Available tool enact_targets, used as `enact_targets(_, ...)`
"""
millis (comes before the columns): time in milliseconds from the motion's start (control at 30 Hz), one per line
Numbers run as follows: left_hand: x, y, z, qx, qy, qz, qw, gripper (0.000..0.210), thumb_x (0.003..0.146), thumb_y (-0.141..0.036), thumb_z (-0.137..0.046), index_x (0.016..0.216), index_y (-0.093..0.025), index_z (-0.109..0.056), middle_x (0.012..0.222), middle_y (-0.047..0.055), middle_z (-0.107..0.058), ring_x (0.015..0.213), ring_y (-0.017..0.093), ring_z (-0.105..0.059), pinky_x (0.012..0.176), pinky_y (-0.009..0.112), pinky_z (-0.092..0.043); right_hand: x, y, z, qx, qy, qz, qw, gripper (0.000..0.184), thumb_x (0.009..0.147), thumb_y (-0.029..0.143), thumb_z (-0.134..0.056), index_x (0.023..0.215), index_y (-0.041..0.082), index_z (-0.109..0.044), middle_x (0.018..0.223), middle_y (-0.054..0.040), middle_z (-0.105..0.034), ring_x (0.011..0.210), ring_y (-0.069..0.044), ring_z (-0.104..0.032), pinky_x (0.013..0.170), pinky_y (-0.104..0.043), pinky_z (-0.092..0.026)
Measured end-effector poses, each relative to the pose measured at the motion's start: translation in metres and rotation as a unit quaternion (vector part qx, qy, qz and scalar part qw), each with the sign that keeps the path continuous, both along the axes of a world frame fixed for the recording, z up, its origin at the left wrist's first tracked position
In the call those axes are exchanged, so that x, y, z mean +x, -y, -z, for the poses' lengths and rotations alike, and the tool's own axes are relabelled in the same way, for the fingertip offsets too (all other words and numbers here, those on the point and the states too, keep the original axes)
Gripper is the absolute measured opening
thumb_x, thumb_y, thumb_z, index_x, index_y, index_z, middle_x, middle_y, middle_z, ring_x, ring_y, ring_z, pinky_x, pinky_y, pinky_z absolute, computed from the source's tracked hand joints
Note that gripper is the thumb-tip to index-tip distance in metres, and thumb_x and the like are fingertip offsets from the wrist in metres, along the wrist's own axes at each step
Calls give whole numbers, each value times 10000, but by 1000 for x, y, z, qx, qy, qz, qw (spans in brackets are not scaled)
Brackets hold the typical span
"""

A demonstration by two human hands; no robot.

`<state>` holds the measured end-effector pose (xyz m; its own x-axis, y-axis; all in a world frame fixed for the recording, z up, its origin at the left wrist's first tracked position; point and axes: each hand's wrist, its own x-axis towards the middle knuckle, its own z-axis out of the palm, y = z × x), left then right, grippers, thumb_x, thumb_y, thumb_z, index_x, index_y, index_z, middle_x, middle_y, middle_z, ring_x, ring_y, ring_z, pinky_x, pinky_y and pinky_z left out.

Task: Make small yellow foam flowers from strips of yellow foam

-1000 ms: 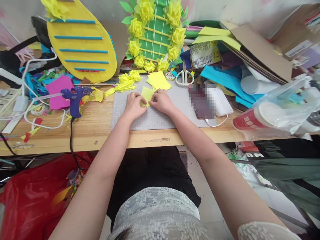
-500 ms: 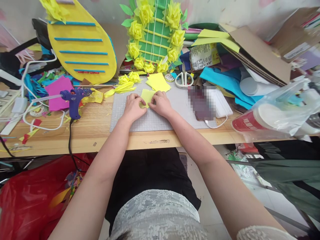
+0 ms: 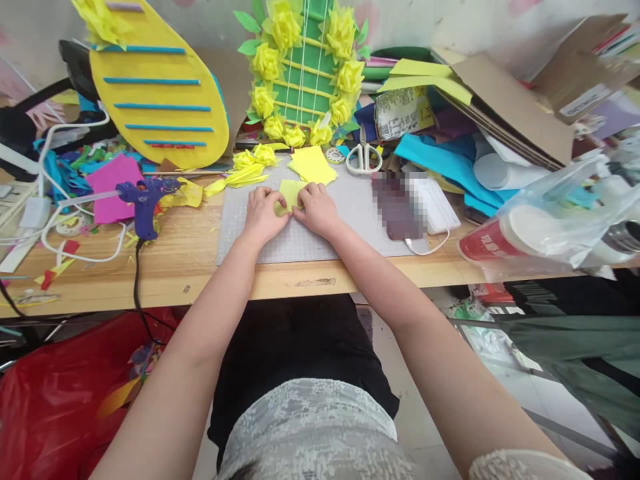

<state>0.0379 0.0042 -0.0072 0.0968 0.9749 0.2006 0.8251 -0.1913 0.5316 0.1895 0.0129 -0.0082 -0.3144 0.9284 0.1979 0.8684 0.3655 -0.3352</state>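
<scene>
The left hand and right hand each grip the near side of the yellow paper. It looks light and easy to rip; hold its edges gently.

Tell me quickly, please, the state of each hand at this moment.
Left hand: closed, pinching the yellow sheet at its left side.
Right hand: closed, pinching the same sheet at its right side.

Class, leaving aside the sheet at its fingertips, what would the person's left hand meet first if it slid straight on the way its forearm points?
Probably the crumpled yellow paper, just beyond the left hand at the far edge of the mat; depth is hard to judge here.
</scene>
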Motion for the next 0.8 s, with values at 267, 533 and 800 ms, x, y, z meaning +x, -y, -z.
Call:
enact_targets(267,1,-2,4,-4,4,15,1000,93,727,-227,-675,805,-242,-723,1111,57,-498,1177,272,-457,1068,419,-365,-2,-1,1,4,11,18,1000,229,867,155,-431,1057,125,-556,1131,-166,-570,1108,-294,-468,927,-425,-433)
enact_targets(533,1,-2,4,-9,13,11,1000,95,715,-232,-675,792,-239,-729,1070,58,-502,1152,273,-470,1065,424,-375,10,-3,0,-7,-52,42,998,307,841,98,-362,1063,156,-566,1128,-146,-582,1060,-275,-488,846,-399,-441)
enact_targets(800,4,0,1,-12,19,-3,1000,92,724,-256,-671,792,-231,-728,1064,63,-512,1147,281,-473,1054,434,-379,7,6,-1,-13,-69,-63,996,193,849,175,-446,976,185,-590,966,-85,-640,952,-228,-511,832,-338,-404)
